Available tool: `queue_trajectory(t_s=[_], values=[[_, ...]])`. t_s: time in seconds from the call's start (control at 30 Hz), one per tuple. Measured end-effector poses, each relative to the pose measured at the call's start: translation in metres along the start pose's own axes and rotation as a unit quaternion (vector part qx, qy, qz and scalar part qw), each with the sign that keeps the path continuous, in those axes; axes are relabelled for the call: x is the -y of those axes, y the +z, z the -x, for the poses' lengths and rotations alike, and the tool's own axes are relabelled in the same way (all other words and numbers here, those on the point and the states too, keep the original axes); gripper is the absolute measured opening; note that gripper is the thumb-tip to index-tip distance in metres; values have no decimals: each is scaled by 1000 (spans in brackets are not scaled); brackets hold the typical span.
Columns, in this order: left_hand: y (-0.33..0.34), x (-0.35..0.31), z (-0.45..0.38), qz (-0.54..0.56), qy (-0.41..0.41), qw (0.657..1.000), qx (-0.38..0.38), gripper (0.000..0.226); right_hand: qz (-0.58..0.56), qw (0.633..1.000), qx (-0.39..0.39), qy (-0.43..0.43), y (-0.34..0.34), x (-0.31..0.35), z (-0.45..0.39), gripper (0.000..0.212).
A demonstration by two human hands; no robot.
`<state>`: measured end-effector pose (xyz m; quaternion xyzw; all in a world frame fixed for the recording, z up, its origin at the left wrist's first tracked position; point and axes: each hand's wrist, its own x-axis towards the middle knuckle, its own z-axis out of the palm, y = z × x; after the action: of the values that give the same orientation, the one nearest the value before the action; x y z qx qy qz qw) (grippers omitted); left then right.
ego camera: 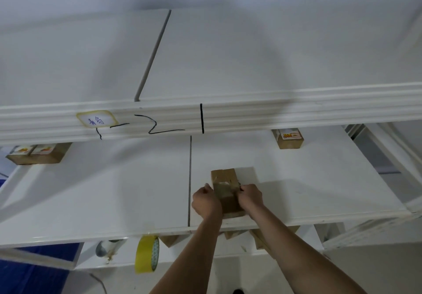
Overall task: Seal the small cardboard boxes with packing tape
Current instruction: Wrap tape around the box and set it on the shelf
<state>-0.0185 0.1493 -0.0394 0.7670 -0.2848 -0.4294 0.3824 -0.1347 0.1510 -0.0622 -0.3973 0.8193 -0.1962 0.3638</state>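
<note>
Head view, lower centre: my left hand [205, 202] & right hand [250, 196] both pinch box [225, 191] sides, steadying it on shelf [114, 191] to press tape flat.

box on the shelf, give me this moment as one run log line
stage: pressing tape onto box | left hand: on left side | right hand: on right side | tape roll: hanging below shelf edge, untouched

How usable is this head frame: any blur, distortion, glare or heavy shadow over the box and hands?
Head view: wide-angle bending curves the shelf edge; motion blur softens the rail and the yellow tape roll; soft broad shadow lies on the upper panel, no harsh glare; the box and both hands, left and right, are fairly sharp, with slight sheen on the clear tape.
</note>
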Motion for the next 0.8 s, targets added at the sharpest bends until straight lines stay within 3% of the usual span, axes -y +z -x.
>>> queue_trajectory(t_s=[0.07,0.17,0.33,0.47,0.57,0.67,0.73,0.8], values=[[1,-4,0,-67,35,997,16,39,3,1000,-18,15,4,1,-2,20],[0,-1,2,-131,31,990,43,29,12,999,-35,33,7,4,0,18],[-3,-11,6,-153,8,984,89,34,30,999,-27,34,-1,13,4,19],[-15,-21,1,-76,-42,990,111,35,-40,999,-12,17,-12,22,14,20],[-29,-28,-7,-50,6,993,104,37,-172,985,14,-31,-27,32,30,24],[-37,-38,-15,17,6,986,166,40,-249,962,82,-76,-36,38,33,31],[-38,-42,-16,69,3,974,217,45,-270,955,95,-83,-38,44,32,49],[-40,-46,-17,94,27,965,245,51,-281,951,103,-78,-41,53,35,54]])
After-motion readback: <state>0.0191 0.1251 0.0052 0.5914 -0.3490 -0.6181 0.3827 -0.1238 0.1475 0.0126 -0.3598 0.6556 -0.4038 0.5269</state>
